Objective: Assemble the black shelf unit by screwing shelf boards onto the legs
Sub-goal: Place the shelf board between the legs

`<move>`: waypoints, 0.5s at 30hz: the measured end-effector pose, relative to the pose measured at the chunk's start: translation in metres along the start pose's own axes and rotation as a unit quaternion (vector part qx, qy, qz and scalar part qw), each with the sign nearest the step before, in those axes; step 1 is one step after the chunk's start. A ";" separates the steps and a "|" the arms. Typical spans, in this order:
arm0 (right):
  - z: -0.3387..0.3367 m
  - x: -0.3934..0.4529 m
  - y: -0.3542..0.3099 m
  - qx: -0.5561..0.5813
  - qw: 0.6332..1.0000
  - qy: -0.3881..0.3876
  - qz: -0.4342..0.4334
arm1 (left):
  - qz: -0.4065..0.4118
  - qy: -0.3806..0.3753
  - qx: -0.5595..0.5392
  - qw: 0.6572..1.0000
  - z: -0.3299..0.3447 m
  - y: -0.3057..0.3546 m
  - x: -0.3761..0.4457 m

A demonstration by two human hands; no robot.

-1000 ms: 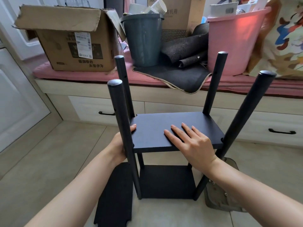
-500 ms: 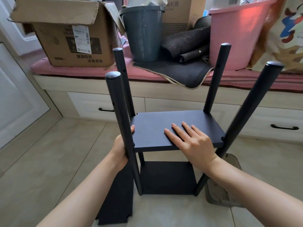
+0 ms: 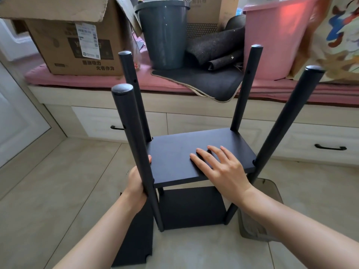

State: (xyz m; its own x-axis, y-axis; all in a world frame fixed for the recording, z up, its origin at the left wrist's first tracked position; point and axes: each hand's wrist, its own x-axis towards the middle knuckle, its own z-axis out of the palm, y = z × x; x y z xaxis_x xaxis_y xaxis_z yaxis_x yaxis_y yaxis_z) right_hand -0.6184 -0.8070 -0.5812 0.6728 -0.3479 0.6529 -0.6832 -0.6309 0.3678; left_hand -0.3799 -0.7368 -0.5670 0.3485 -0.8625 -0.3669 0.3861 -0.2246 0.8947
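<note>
While matte black, shelf unit (image 3: 194, 160) has four upright legs (image 3: 134, 152).

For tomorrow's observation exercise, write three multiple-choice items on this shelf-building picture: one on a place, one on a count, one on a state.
1. Where does the spare black board lie?
A. On the floor by the shelf unit
B. Inside the cardboard box
C. On the pink cushion

2. How many black legs stand up above the upper shelf board?
A. Two
B. Three
C. Four

3. How is the right hand placed?
A. Curled into a fist in the air
B. Flat on the upper shelf board, fingers straight
C. Wrapped round a leg

Answers:
1 A: the board lies on the tiles beside the left forearm.
2 C: four legs rise from the corners of the upper shelf board, the near left leg among them.
3 B: the right hand rests palm down, while the left hand grips the near left leg.
</note>
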 end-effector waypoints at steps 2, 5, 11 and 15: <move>-0.001 0.000 -0.001 0.009 1.000 -0.017 0.008 | 0.012 -0.002 -0.014 1.000 0.001 -0.002 -0.002; -0.008 -0.001 -0.001 0.037 0.998 -0.048 0.024 | 0.023 0.005 -0.023 0.999 0.002 -0.006 -0.008; -0.033 -0.008 0.004 0.083 0.988 -0.116 0.061 | 0.042 0.026 -0.037 0.998 0.014 -0.010 -0.033; -0.050 -0.005 0.002 0.113 0.973 -0.184 0.083 | 0.055 0.031 -0.016 0.998 0.028 -0.014 -0.055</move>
State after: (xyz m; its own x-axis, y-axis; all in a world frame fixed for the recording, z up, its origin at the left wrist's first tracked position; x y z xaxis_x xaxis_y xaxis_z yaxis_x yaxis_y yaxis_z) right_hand -0.6374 -0.7722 -0.5506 0.6424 -0.6565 0.3953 -0.7397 -0.6661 0.0958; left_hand -0.4280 -0.6991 -0.5521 0.4428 -0.8507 -0.2832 0.3700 -0.1143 0.9220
